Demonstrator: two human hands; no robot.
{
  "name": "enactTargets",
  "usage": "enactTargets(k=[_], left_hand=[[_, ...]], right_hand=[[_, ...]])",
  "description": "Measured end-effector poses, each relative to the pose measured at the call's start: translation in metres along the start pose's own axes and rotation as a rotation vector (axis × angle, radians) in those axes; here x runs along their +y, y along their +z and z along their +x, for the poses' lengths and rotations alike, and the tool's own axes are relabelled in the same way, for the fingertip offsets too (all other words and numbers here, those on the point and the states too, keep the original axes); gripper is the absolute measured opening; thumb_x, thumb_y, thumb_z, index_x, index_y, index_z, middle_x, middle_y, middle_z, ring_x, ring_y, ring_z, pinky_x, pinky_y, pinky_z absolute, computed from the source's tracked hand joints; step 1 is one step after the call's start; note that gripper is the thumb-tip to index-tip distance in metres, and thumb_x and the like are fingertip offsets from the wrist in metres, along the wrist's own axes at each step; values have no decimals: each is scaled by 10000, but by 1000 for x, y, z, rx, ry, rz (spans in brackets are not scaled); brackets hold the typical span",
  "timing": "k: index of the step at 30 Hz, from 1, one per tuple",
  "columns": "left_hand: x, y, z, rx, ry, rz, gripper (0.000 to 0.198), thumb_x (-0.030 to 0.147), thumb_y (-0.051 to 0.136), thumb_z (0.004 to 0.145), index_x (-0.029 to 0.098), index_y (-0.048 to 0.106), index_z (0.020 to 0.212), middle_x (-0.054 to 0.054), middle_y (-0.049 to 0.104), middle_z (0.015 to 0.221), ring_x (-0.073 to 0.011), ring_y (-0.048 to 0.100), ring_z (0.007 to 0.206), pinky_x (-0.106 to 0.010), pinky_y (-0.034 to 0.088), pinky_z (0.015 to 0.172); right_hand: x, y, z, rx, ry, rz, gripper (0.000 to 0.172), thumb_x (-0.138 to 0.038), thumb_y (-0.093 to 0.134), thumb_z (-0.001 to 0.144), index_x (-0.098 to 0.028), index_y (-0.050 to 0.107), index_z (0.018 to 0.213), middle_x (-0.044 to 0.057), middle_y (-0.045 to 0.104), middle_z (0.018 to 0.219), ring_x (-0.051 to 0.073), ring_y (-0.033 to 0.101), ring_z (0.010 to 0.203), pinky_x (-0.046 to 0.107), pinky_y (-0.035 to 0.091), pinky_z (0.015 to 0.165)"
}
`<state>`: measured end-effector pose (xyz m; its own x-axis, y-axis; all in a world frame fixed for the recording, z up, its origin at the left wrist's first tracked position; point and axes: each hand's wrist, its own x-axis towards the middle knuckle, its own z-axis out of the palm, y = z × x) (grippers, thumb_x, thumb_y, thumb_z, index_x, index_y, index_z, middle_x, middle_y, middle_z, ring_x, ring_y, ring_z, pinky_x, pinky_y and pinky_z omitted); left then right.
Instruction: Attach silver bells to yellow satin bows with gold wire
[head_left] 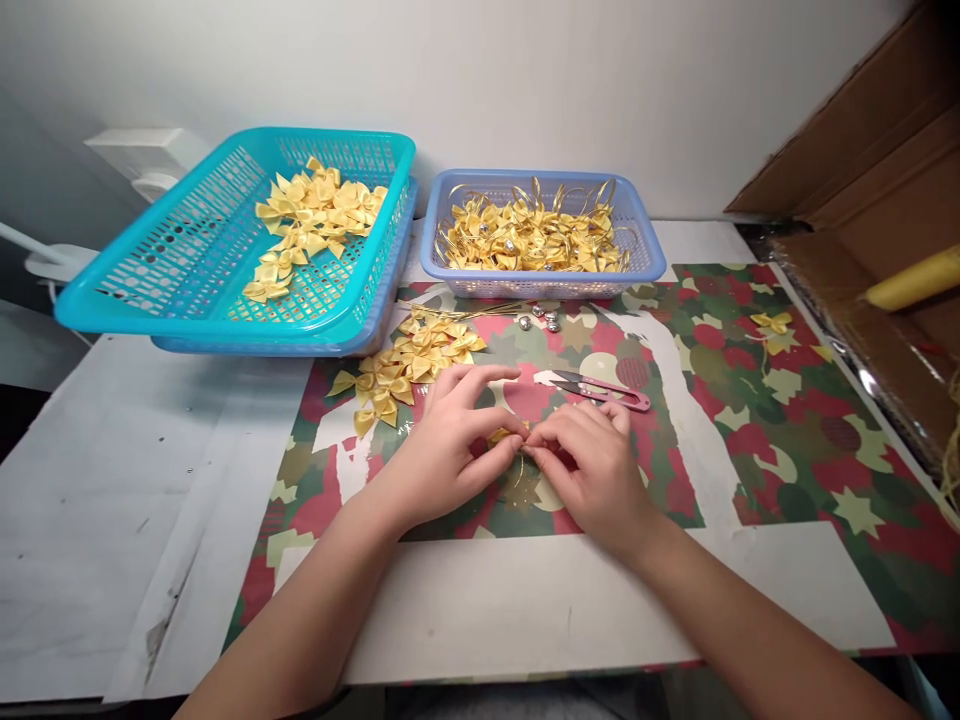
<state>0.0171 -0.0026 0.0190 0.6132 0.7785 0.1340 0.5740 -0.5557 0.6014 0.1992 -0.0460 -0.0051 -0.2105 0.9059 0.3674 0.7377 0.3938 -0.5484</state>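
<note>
Both hands meet over the patterned paper, fingertips almost touching. My left hand point(457, 435) pinches a yellow ribbon bow point(496, 436) between thumb and index finger; the fingers cover most of it. Thumb and index finger of my right hand point(596, 462) are pressed together on a thin gold cord point(523, 470), whose loose end hangs between the hands. Just beyond the right hand lie thread snips point(604, 390) with pink handles. A pile of yellow bows point(420, 355) sits behind the left hand. Several small silver bells point(552, 322) and straight gold cords point(480, 310) lie farther back.
At the back left, a turquoise basket point(397, 150) holds loose bows and is stacked on a blue one. A periwinkle basket point(540, 288) holds bows with gold loops and bells. On the right stand an open cardboard box point(847, 150) and a stray yellow bow point(772, 322).
</note>
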Motion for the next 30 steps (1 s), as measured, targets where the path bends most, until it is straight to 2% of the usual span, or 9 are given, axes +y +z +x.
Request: enactTargets(k=[7, 17, 22, 26, 30], left_hand=[[-2, 0, 1, -7, -14, -37, 189, 266, 545, 910, 251, 722, 849, -42, 513, 1366, -267, 392, 1234, -474, 372, 1024], [-1, 5, 2, 74, 20, 96, 186, 188, 558, 855, 220, 695, 733, -52, 584, 1278, -284, 433, 1198, -499, 342, 1023], [-1, 3, 2, 85, 25, 67, 164, 172, 561, 835, 228, 711, 800, -57, 577, 1284, -280, 438, 1191, -489, 354, 1022], [-1, 1, 1, 47, 54, 2, 193, 178, 564, 845, 262, 724, 912, -41, 545, 1325, -258, 420, 1199, -455, 363, 1025], [-2, 1, 1, 28, 59, -7, 189, 195, 547, 873, 255, 727, 861, -38, 542, 1323, -247, 418, 1202, -442, 355, 1031]], right_hand=[[2, 1, 0, 20, -37, -44, 164, -170, 542, 917, -215, 580, 765, -31, 664, 727, 148, 547, 715, 349, 252, 787], [1, 1, 0, 19, -39, -49, 167, -152, 528, 915, -214, 564, 765, -30, 668, 735, 149, 542, 706, 352, 249, 774], [1, 0, 0, 9, -32, -47, 167, -150, 536, 912, -214, 560, 760, -35, 660, 728, 147, 536, 705, 354, 247, 782], [2, 0, 0, 24, -45, -45, 168, -147, 541, 910, -213, 576, 759, -34, 650, 717, 147, 539, 708, 352, 252, 775], [2, 0, 0, 21, -53, -44, 167, -166, 540, 920, -216, 597, 771, -28, 657, 731, 153, 546, 724, 355, 257, 789]])
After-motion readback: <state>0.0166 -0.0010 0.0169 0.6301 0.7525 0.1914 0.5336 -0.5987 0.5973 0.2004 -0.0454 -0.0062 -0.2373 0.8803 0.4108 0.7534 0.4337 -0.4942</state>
